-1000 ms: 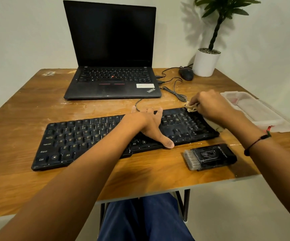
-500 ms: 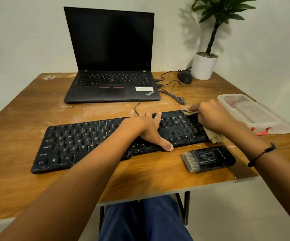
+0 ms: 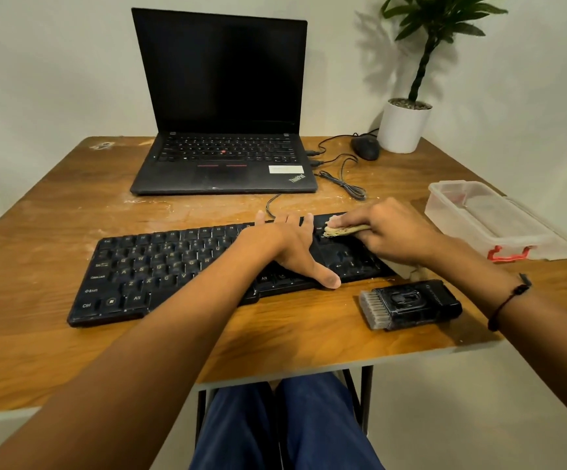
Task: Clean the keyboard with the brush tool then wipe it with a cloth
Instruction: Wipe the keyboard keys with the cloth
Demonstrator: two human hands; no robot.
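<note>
1. Keyboard, black, long, plastic [image 3: 180,266]: it lies across the middle of the worn wooden tabletop [image 3: 54,212], in front of the open black laptop [image 3: 222,106].
2. Right hand [image 3: 390,232]: its grip is closed round a folded beige cloth [image 3: 345,229], pressing it on the keys at the keyboard's far right end.
3. Left hand [image 3: 292,245]: fingers spread flat, no grip, holding the keyboard down just beside the cloth.
4. Black brush tool with pale bristles [image 3: 411,304]: it lies on the tabletop just in front of the keyboard's right end, so I judge the wiping stage is under way.
5. Risks: if the left hand eases off, a hard wipe could slide the keyboard, and the right forearm could knock the brush tool off the near edge.
6. Clear plastic box with a red clasp [image 3: 485,225]: it stands at the right edge, lid off beside it; I see nothing inside.
</note>
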